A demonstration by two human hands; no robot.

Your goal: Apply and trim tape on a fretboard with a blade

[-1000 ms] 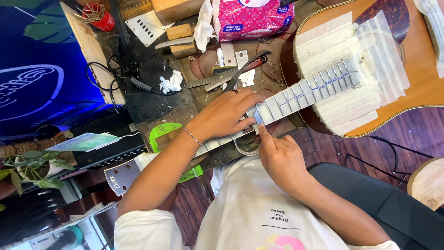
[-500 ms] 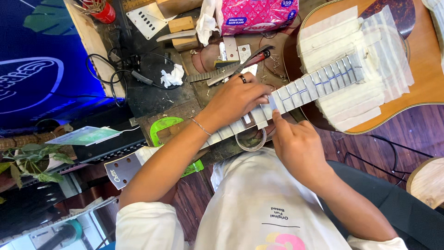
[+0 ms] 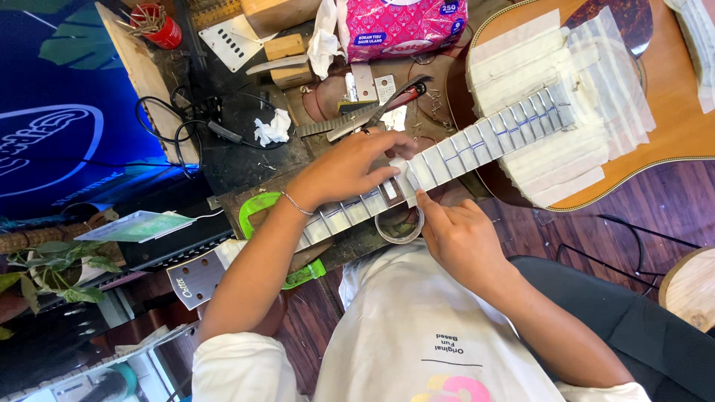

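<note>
An acoustic guitar (image 3: pixel 670 119) lies across a cluttered bench, its top and fretboard covered in strips of pale masking tape. The neck (image 3: pixel 477 149) runs down-left to the headstock (image 3: pixel 197 275). My left hand (image 3: pixel 342 167), with a thin bracelet on the wrist, lies over the neck and its fingertips hold a short masking tape strip (image 3: pixel 401 179) across the fretboard. My right hand (image 3: pixel 454 234) comes from below, one finger pressed on the lower end of that strip at the neck's edge.
A roll of tape (image 3: pixel 400 223) sits under the neck, next to a green holder (image 3: pixel 257 212). Behind the neck lie cutters (image 3: pixel 395 97), files, wood blocks, a black cable (image 3: pixel 186 119), a pink tissue pack (image 3: pixel 406 26) and a red can (image 3: pixel 160 26). A round wooden stool (image 3: pixel 689 286) stands at right.
Both hands stay at the same stretch of the neck, working the tape strip down. The view has shifted slightly; the left fingers have spread flatter over the fretboard.
</note>
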